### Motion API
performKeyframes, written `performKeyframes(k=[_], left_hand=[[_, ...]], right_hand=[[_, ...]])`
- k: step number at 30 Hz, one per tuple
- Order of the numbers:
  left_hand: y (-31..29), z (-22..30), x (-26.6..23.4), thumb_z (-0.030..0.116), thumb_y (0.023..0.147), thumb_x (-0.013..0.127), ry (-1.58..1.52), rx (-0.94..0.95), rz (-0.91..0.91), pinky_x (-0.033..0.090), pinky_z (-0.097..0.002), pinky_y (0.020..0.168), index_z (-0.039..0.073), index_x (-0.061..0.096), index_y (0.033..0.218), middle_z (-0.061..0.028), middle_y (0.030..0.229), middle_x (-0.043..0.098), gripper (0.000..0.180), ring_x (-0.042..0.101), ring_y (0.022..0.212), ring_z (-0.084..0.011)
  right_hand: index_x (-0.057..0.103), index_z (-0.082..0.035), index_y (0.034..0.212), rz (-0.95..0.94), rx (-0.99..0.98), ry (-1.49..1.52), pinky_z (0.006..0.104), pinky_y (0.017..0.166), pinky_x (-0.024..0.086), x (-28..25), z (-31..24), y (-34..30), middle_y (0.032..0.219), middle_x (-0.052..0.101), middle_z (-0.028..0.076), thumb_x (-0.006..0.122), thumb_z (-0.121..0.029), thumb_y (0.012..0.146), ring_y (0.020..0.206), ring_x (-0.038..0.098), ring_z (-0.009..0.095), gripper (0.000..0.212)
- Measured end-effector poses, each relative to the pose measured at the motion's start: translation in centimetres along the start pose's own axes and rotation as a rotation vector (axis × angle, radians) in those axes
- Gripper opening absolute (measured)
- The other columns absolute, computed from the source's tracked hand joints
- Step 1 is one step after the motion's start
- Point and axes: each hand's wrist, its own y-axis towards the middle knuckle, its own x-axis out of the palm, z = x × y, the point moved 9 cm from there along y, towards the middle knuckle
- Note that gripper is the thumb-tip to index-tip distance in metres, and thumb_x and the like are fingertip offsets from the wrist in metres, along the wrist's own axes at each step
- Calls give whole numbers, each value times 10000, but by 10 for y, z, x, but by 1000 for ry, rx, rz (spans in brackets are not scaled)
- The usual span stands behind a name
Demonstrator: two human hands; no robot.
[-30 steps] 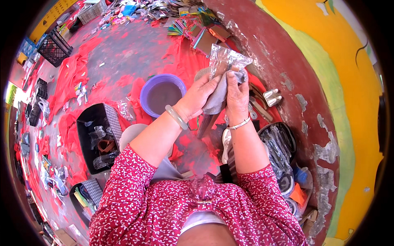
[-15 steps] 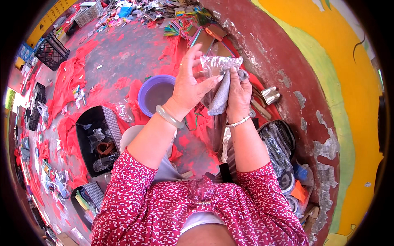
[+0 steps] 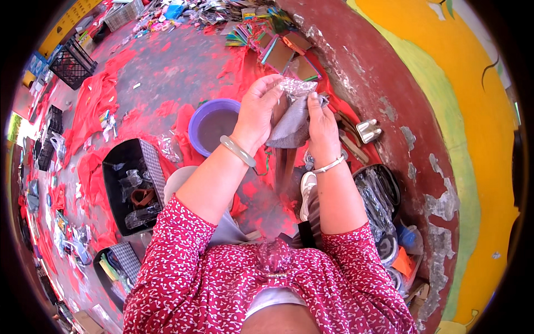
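Right of the purple basin (image 3: 192, 129), left hand (image 3: 255, 116) pinches clear plastic (image 3: 298, 88); right hand (image 3: 322, 129) grips grey cloth (image 3: 290, 125). Neither's set down yet!

You're in a crimson top (image 3: 222, 295), small white forked squiggles dotted all over it; there's your left sleeve (image 3: 181, 236), loose and stopping around the elbow, and your right sleeve (image 3: 350, 250) matching it; down the front, a shiny reddish rounded patch (image 3: 275, 257), its make unclear, with a short pale bar (image 3: 276, 274) just beneath; a white band of cloth (image 3: 275, 298) curves inside the neckline; on to the wrists, a thick pale greenish bangle (image 3: 238, 151) below your left hand (image 3: 258, 114), a slimmer silvery one (image 3: 330, 165) below your right hand (image 3: 324, 131); lower down, grey legwear (image 3: 222, 231), and one pale shoe (image 3: 306, 192), partly covered!
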Motion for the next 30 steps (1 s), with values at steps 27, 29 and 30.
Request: performKeyframes(k=[27, 29, 30], left_hand=[[3, 15, -3, 11, 781, 579, 1028, 188, 97, 490, -252, 750, -5, 620, 1042, -85, 919, 667, 266, 620, 829, -116], [4, 13, -5, 8, 777, 572, 965, 151, 84, 491, -258, 752, -6, 618, 1048, -94, 924, 667, 275, 620, 838, -125], [4, 12, -7, 6, 776, 568, 933, 133, 78, 491, -262, 753, -7, 618, 1051, -99, 926, 667, 279, 621, 843, -129]], right_hand=[[262, -1, 1389, -423, -626, -527, 351, 1039, 286, 23, -61, -31, 1338, 412, 188, 506, -310, 914, 1249, 401, 278, 617], [255, 5, 1384, -500, -629, -642, 377, 1050, 280, 34, -51, -31, 1350, 379, 231, 588, -222, 845, 1294, 340, 327, 673], [254, 5, 1383, -506, -643, -714, 381, 1052, 281, 37, -52, -31, 1355, 368, 235, 604, -200, 825, 1301, 323, 339, 690]])
